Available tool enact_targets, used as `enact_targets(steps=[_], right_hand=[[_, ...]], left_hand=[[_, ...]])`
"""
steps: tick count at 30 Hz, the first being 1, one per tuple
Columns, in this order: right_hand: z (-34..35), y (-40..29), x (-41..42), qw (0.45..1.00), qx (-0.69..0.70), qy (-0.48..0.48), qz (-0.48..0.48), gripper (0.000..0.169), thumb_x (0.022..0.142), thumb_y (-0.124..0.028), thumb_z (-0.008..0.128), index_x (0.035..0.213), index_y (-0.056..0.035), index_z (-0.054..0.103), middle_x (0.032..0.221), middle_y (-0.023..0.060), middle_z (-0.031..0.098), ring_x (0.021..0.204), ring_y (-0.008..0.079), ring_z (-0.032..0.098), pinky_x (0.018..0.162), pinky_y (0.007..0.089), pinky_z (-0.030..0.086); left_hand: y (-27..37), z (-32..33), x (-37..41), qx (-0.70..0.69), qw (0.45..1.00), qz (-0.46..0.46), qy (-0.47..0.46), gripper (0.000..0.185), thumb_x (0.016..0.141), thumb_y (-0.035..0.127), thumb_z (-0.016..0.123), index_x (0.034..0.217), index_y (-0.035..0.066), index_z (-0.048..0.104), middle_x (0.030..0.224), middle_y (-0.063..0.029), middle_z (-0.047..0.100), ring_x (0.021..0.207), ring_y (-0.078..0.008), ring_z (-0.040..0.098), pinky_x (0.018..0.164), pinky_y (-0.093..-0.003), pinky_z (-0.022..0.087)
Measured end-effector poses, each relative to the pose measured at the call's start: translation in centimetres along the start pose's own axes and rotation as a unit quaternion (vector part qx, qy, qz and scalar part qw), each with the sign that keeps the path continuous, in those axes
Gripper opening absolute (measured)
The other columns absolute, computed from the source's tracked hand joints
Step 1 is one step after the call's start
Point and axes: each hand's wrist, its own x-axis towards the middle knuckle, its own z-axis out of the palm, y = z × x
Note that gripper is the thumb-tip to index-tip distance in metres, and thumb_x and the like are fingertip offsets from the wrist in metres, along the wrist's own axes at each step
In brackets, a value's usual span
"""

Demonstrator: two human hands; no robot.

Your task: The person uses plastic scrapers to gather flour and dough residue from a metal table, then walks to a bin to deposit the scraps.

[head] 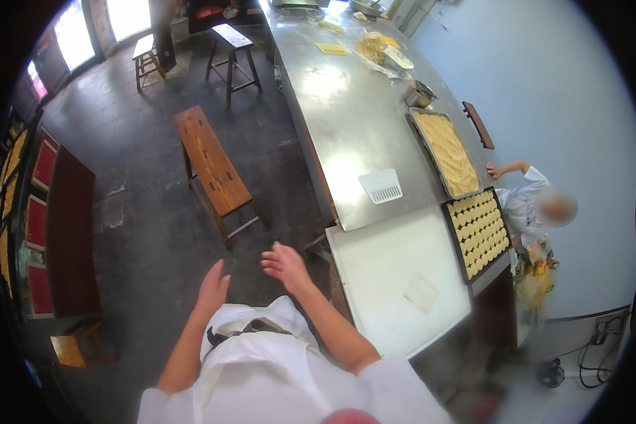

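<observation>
My left hand is raised in front of my white apron, its fingers slightly apart and nothing in it. Facing it, my right hand hangs in the air with bent, spread fingers, also without anything in it. The two hands do not touch. Both are over the dark floor, with a wooden bench beyond them. To the right of my right hand lies a white board with a thin square sheet on it. A white slotted plastic scraper rests on the steel worktable.
A black tray of round dough pieces and a metal tray of crumbly tan filling line the table's far side, where a person in white rests a hand. Stools stand on the floor; a dark red cabinet is at left.
</observation>
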Motion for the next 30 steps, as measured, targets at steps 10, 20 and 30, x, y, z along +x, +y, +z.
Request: enact_targets(steps=[10,20,30], right_hand=[[17.1,3.9,3.5,0.989,-0.012,-0.003,-0.15,0.031,0.104,-0.038,0.054,0.095,-0.0094,0.062,0.091,0.002,0.064,0.085,0.0133,0.061,0.076,0.0295,0.05],[36.3,9.9,7.4,0.987,-0.025,-0.15,0.051,0.036,0.101,-0.045,0.054,0.076,-0.0188,0.057,0.071,-0.0019,0.057,0.065,0.0119,0.056,0.06,0.0304,0.046],[47.1,11.5,9.7,0.977,0.011,-0.187,0.106,0.041,0.105,-0.042,0.048,0.074,-0.0162,0.052,0.069,-0.0023,0.054,0.066,0.0128,0.053,0.061,0.0295,0.045]], left_hand=[[7.4,-7.7,5.2,0.394,0.868,0.3,-0.03,0.061,0.076,0.012,0.063,0.135,-0.003,0.056,0.149,-0.0178,0.045,0.147,-0.0336,0.029,0.123,-0.0529,0.013],[-0.1,-24.8,3.5,0.283,0.925,0.208,0.147,0.038,0.076,0.008,0.061,0.112,-0.001,0.068,0.134,-0.0188,0.056,0.128,-0.0374,0.048,0.108,-0.0468,0.039],[-2.2,-33.6,3.7,-0.019,0.976,0.095,0.194,0.024,0.092,0.007,0.061,0.113,-0.002,0.066,0.146,-0.0142,0.048,0.138,-0.0379,0.039,0.114,-0.0429,0.036]])
